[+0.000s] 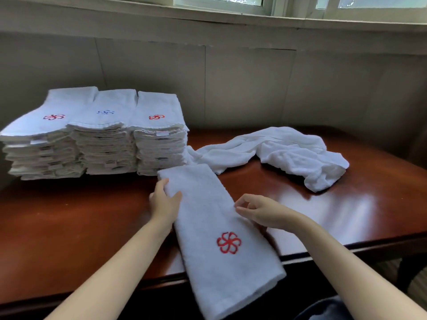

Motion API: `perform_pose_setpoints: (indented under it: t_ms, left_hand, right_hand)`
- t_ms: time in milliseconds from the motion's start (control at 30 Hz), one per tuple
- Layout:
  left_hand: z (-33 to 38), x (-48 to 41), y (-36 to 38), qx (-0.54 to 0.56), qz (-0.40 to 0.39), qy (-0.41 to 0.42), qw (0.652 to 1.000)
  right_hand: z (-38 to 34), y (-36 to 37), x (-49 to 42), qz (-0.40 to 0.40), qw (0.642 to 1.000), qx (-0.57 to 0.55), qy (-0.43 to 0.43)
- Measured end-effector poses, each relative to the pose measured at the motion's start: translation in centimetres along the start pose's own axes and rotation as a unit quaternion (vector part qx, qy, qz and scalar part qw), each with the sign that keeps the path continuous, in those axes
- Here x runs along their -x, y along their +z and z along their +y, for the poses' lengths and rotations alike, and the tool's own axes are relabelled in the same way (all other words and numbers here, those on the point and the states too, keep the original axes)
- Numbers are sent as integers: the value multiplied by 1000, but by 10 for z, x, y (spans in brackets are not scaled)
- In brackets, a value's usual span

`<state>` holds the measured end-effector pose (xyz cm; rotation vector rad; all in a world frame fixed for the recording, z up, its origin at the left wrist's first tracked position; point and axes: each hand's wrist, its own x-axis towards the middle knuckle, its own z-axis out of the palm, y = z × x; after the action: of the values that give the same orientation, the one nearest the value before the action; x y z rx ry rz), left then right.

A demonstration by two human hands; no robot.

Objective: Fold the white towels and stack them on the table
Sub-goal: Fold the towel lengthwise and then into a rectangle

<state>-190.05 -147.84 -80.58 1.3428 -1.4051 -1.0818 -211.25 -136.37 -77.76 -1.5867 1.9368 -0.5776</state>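
White towel [208, 218] looked soft, light, floppy; best pinched at far corners. Its left edge gripped by left hand [165, 199]; right hand [256, 211] loosely curled, hold unclear.

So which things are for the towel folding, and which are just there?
For the job: half-folded towel, left hand, right hand, folded stacks, crumpled towels, table.
Just there: window, wall.
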Motion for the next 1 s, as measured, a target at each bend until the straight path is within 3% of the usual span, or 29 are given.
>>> perform_pose_setpoints:
  t_ms: [133, 267, 333, 567, 733, 900, 1000]
  left_hand:
    - [5, -8, -19, 47, -76, -42, 995]
    - [12, 1, -38, 40, -229, -81, 969]
    - [12, 6, -46, 12, -265, -92, 960]
    - [4, 12, -76, 25, -269, -96, 958]
    - [-1, 10, -99, 39, -262, -113, 958]
    - [1, 9, -104, 56, -269, -117, 954]
    - [6, 9, -103, 65, -275, -110, 953]
  right_hand:
    - [-16, 14, -6, -10, 999, -27, -25]
    - [-32, 25, -17, -30, 983, -179, -8]
    - [-38, 28, -26, -27, 973, -229, 4]
    - [-47, 41, -46, -101, 895, -430, 55]
    - [-58, 50, -56, -88, 912, -401, 22]
    - [-58, 51, -55, -155, 889, -428, 38]
    - [-59, 48, -53, -142, 892, -430, 11]
